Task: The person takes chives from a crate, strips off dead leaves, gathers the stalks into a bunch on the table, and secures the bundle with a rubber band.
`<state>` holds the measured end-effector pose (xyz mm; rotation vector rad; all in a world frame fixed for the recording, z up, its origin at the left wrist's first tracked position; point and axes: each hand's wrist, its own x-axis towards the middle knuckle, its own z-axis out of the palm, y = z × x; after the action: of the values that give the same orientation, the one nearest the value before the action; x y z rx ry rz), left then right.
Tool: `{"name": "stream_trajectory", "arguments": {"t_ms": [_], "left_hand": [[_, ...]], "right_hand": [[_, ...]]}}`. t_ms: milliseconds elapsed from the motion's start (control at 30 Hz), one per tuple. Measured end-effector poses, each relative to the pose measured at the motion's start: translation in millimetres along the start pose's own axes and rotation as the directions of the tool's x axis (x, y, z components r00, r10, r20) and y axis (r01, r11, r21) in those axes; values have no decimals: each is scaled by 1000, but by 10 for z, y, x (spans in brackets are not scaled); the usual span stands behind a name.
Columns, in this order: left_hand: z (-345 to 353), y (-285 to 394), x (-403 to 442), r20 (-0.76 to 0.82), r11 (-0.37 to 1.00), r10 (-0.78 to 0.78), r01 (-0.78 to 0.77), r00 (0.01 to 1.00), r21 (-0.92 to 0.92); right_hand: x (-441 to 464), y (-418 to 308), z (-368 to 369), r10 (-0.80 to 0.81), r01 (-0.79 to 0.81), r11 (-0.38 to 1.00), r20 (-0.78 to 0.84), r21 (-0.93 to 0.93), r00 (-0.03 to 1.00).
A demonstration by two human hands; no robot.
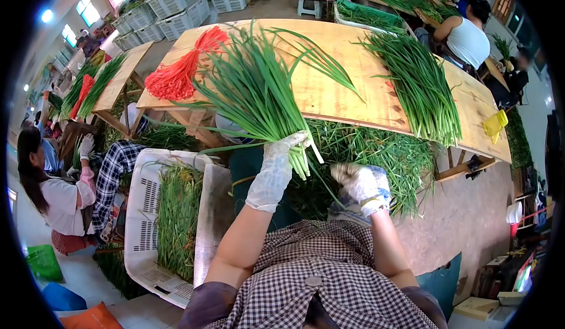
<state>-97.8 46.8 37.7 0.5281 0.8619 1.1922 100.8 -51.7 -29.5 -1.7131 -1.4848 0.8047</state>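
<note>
My left hand (275, 167), in a whitish glove, is wrapped round the stalks of a bunch of garlic chives (253, 87). Its leaves fan up and away over the table edge, while the pale cut ends stick out below my fingers. To the right and a little lower, my right hand (360, 186), gloved and soiled at the fingertips, is closed and apart from the bunch. Its fingertips are slightly blurred, so anything pinched there is hidden. A thin loose leaf hangs between the two hands.
The wooden table (335, 105) bears red ties (179, 70), loose leaves (323, 64), a chive pile (415, 85) and a yellow object (495, 123). A white crate (138, 211) of chives stands left. Cut leaves (376, 152) heap beneath the table. Other people sit nearby.
</note>
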Motion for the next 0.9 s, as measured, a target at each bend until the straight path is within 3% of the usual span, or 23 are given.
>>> {"name": "stream_trajectory", "arguments": {"t_ms": [33,67,100,133,167,233,300,367,400,433,467,500,533,567,633,667,700,733,767,800,833,867,900], "left_hand": [[13,2,-48,1,1000,-5,5,1000,2],[57,38,-93,51,998,25,-28,998,54],[116,80,-130,104,992,55,-66,993,106],[176,109,-174,199,993,105,-115,974,38],[243,148,-203,206,992,104,-115,973,43],[376,235,-206,273,994,1,29,962,-104],[351,193,-74,236,997,-43,58,971,-56],[213,37,184,195,981,-195,193,961,31],[198,-43,196,171,975,-210,218,963,-31],[151,-131,211,131,962,-254,265,958,-72],[117,-215,188,118,964,-254,261,960,-55],[96,-263,173,106,965,-254,260,961,-40],[181,-153,36,89,916,-394,399,915,-42],[103,-207,69,227,892,-423,447,877,-64],[1,-389,92,247,900,-410,434,878,-50],[91,-223,-49,160,894,-445,446,881,34],[73,-217,-67,165,933,-360,359,918,32],[78,-207,-84,176,967,-254,246,951,69],[163,-107,-177,192,986,-147,129,970,103],[218,41,-184,369,967,-50,-48,928,251],[416,308,-234,404,831,-86,-158,911,534],[542,348,-139,523,727,146,-450,840,519],[684,397,-16,639,545,346,-702,687,459]], "right_hand": [[52,-382,-108,-73,91,986,-126,142,989],[168,-586,-183,-77,112,987,-282,111,956],[233,-1014,-383,-99,32,987,-442,-156,891],[478,-929,-452,-288,66,924,-571,-377,769],[711,-941,-576,-377,31,854,-578,-519,724],[1138,-878,-685,-476,-166,648,-565,-744,673],[1391,-715,-718,-290,-181,589,-415,-788,862],[1295,-782,-646,-184,-183,768,-485,-614,855],[1200,-800,-573,-56,-195,833,-430,-517,901],[946,-928,-549,89,-132,973,-220,-188,972],[644,-1040,-438,113,-98,989,-136,110,984],[438,-1032,-300,154,-139,977,-86,160,984],[255,-882,-142,2,14,987,-98,160,995],[119,-778,49,44,-11,919,-74,394,996],[-31,-728,79,-113,107,993,-122,-54,986],[-30,-681,-29,-96,91,978,20,185,995],[4,-710,-195,-115,40,911,158,410,981],[102,-788,-368,-89,61,964,98,260,991],[98,-1091,-508,-106,116,992,-194,41,975],[256,-1096,-619,-207,202,978,-210,-48,956],[452,-1153,-672,-315,324,946,-160,31,936],[601,-1444,-785,-361,338,894,28,294,932],[716,-1633,-785,-491,472,764,-77,441,868]]}}
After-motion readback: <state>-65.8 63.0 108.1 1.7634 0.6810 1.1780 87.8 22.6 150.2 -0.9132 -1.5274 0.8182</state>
